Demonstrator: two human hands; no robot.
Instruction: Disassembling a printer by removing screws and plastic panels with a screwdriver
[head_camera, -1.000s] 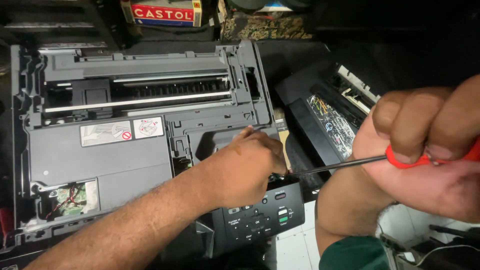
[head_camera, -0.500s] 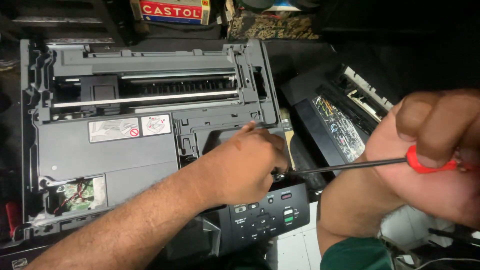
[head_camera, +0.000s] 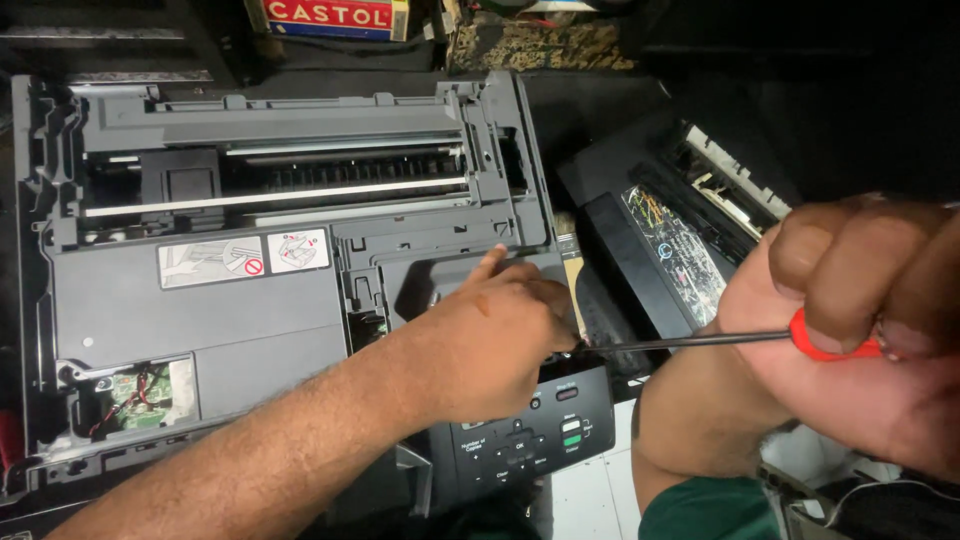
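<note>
An opened dark grey printer (head_camera: 250, 310) lies in front of me with its cover off, showing the metal rail and rollers. My left hand (head_camera: 490, 340) rests on its right front corner, just above the black control panel (head_camera: 540, 440). The fingers curl down where the screwdriver's tip meets them, and what they pinch is hidden. My right hand (head_camera: 860, 300) grips the red handle of a screwdriver (head_camera: 680, 342). Its thin dark shaft runs level and points left to the left hand's fingertips.
A second dismantled black unit (head_camera: 680, 240) with exposed wiring lies to the right of the printer. A tan-handled brush (head_camera: 573, 275) sits between them. A green circuit board (head_camera: 135, 395) shows at the printer's front left. My knee (head_camera: 700, 420) is below the shaft, with a red box (head_camera: 330, 15) behind.
The right hand and screwdriver have shifted slightly, and the shaft stays aimed at the left fingertips. The left hand stays at the printer's corner.
</note>
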